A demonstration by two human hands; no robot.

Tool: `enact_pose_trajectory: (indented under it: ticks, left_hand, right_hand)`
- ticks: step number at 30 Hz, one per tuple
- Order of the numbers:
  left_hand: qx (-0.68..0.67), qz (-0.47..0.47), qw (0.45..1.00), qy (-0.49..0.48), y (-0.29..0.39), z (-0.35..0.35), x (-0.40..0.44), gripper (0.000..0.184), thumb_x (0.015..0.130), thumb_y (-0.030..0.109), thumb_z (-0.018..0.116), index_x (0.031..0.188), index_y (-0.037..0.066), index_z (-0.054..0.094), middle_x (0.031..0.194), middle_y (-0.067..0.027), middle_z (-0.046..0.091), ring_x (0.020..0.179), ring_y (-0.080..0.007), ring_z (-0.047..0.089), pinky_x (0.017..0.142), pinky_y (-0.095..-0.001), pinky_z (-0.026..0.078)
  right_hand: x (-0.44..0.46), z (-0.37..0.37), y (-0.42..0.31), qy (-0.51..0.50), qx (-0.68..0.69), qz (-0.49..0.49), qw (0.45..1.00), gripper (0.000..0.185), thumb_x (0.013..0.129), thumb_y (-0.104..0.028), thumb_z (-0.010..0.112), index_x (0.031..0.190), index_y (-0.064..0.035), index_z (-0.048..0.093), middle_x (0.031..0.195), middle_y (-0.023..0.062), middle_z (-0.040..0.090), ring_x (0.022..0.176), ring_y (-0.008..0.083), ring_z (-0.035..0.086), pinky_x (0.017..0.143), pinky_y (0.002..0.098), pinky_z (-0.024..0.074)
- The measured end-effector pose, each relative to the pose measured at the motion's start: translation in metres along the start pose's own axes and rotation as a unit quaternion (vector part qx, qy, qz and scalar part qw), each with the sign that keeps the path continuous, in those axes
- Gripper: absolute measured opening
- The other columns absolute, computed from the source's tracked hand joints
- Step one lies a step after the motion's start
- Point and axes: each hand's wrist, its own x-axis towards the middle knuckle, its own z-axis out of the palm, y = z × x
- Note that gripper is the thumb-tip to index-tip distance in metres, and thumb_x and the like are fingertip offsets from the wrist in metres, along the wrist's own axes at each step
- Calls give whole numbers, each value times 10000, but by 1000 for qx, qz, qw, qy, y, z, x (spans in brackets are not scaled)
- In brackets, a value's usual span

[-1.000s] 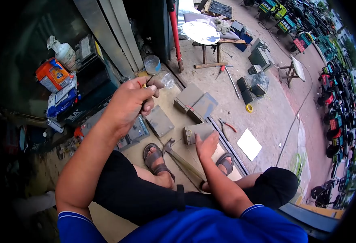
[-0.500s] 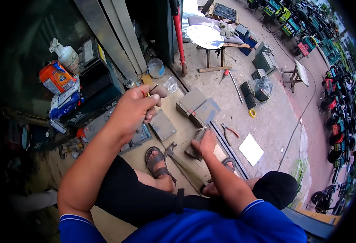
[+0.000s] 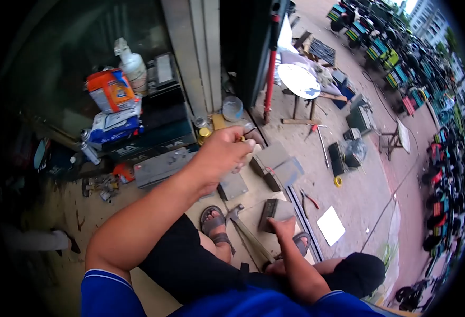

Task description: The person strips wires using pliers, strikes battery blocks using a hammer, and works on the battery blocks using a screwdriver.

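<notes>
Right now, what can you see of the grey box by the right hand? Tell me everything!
The grey box is a squared block with a plain, dull grey broad face and a darker, narrow side towards the hammer. It might be hard plastic. I see no opening. It sits between the hammer and the metal rail; whether it lies flat is hard to tell. The right hand has its near end.

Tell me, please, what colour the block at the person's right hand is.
The block is dull grey, with a darker side; the head view shows it best.
</notes>
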Motion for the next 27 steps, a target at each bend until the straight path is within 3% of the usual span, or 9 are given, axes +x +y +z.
enact_pose_trajectory:
  ticks: [3, 6, 8, 9, 13, 18, 22, 24, 27]
  left_hand:
    - [-26, 16, 999, 11, 5, -5, -6, 125, 982, 89, 584, 1079, 16, 611, 736, 26, 509, 588, -55, 455, 527, -229, 371]
    - [-21, 30, 999, 21, 5, -10, -4, 109, 982, 70, 578, 1072, 17, 606, 737, 28, 506, 596, -55, 449, 536, -227, 373]
    - [-35, 29, 999, 10, 4, -9, -1, 114, 982, 53, 569, 1087, 18, 597, 749, 30, 505, 608, -57, 452, 545, -225, 377]
    - [-43, 40, 998, 18, 4, -6, 1, 117, 983, 52, 567, 1092, 19, 592, 758, 31, 506, 612, -59, 453, 547, -226, 377]
    - [-40, 64, 996, 53, 10, 2, 0, 96, 981, 49, 568, 1075, 34, 566, 771, 31, 509, 612, -64, 451, 547, -230, 368]
    - [-28, 65, 993, 99, 11, -8, -3, 82, 966, 59, 592, 958, 82, 513, 702, 42, 454, 587, -67, 431, 525, -241, 343]
    - [-8, 78, 987, 137, 9, -8, -11, 139, 958, 65, 613, 923, 115, 488, 727, 44, 461, 548, -50, 405, 505, -221, 333]
    - [-3, 51, 993, 110, 8, -12, -15, 171, 957, 67, 621, 905, 131, 471, 760, 44, 475, 546, -38, 405, 488, -201, 321]
    - [-15, 45, 990, 131, 5, 0, -16, 232, 951, 48, 633, 889, 154, 436, 808, 41, 498, 544, -26, 404, 478, -194, 317]
  right_hand:
    - [-8, -19, -34, -79, 181, 55, 979, 649, 639, -215, 908, 1164, 40, 626, 1039, 146, 718, 871, 250, 707, 794, 362, 580]
    - [-12, -19, -50, -118, 215, -14, 969, 629, 646, -174, 896, 1183, 30, 639, 1045, 141, 721, 876, 244, 711, 811, 352, 580]
    - [-10, -17, -75, -110, 124, -145, 976, 741, 629, -207, 907, 1251, 40, 588, 1116, 160, 707, 966, 253, 702, 877, 362, 563]
    - [-24, -27, -112, -99, 41, -180, 978, 859, 580, -416, 896, 1239, 18, 557, 1130, 206, 684, 1055, 341, 676, 930, 413, 531]
    - [-57, -26, -218, -57, -48, -309, 948, 863, 596, -363, 879, 1268, 25, 502, 1230, 246, 606, 1125, 392, 627, 955, 449, 530]
    - [-51, 53, -238, -76, -165, -295, 938, 954, 597, -384, 928, 1310, 35, 453, 1233, 208, 612, 1162, 361, 611, 962, 417, 526]
    - [-32, 84, -216, -91, -195, -325, 921, 1097, 654, -516, 879, 1451, 66, 401, 1398, 225, 554, 1270, 350, 569, 1046, 409, 488]
    - [-18, 40, -210, -143, -87, -259, 951, 891, 775, -500, 788, 1410, 45, 482, 1354, 252, 587, 1248, 353, 590, 1051, 418, 482]
    - [40, -15, -143, 144, 67, -215, 964, 426, 879, -225, 674, 1223, 23, 632, 1164, 243, 673, 1161, 387, 626, 1013, 457, 493]
